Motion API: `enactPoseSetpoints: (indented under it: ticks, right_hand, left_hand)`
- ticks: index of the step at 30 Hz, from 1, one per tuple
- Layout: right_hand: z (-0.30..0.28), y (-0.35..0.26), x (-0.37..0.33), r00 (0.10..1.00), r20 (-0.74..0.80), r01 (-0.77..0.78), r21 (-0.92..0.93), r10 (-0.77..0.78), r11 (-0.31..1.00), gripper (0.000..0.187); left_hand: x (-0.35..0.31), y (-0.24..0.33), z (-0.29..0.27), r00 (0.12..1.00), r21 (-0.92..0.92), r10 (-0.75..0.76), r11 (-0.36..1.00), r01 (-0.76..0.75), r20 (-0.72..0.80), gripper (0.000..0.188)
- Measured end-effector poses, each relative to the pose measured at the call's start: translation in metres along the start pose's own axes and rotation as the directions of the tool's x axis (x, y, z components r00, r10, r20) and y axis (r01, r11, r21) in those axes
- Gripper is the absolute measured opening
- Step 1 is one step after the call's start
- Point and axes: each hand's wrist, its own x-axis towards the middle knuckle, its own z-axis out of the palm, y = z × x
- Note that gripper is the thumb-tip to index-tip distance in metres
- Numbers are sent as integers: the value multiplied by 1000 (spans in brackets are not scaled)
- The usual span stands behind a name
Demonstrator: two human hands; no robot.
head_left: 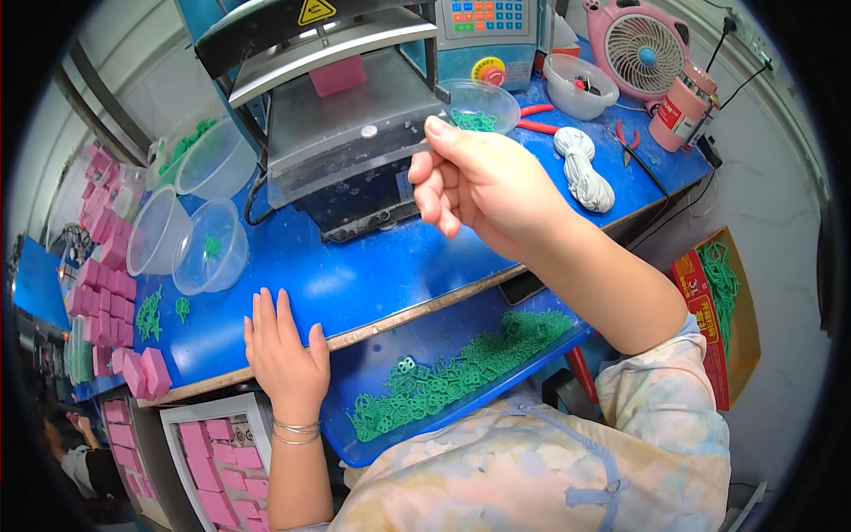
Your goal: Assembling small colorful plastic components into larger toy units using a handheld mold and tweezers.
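My left hand (285, 363) lies flat on the blue tabletop near its front edge, fingers spread, with nothing in it. The thumb and forefinger of my right hand (479, 177) are pinched at the front right corner of a clear plastic plate (341, 162) on the bench machine. Its other fingers curl loosely below. The plate sticks out from the machine's flat bed (301, 115), and a small white round piece (368, 132) shows on it. Farther back, a pink block (338, 76) sits beneath the machine's raised upper part (332, 53).
Clear bowls (211, 253) stand left of the machine, near stacked pink blocks (111, 293). Below the table edge, a blue tray (359, 461) holds many green pieces. Behind my right hand are a string bundle (583, 168), red-handled pliers (628, 137) and a pink fan (636, 49).
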Motion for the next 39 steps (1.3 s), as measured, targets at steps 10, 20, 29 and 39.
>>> enactPoseSetpoints:
  ticks: [10,20,29,39]
  right_hand:
    - [3,10,12,989,-85,120,-49,-124,992,41]
    - [-6,7,10,990,27,135,32,-136,990,32]
    - [-11,16,28,982,3,188,-20,-188,982,32]
    - [3,57,-22,997,62,66,-269,-51,961,21]
  left_hand:
    - [-8,-4,-8,994,-144,94,985,-100,-50,39]
    - [-125,-183,-58,718,-6,-577,781,624,-389,25]
    - [-230,-205,-16,367,318,-781,564,762,506,61]
    - [-172,-150,-49,625,-698,-772,384,605,118,76]
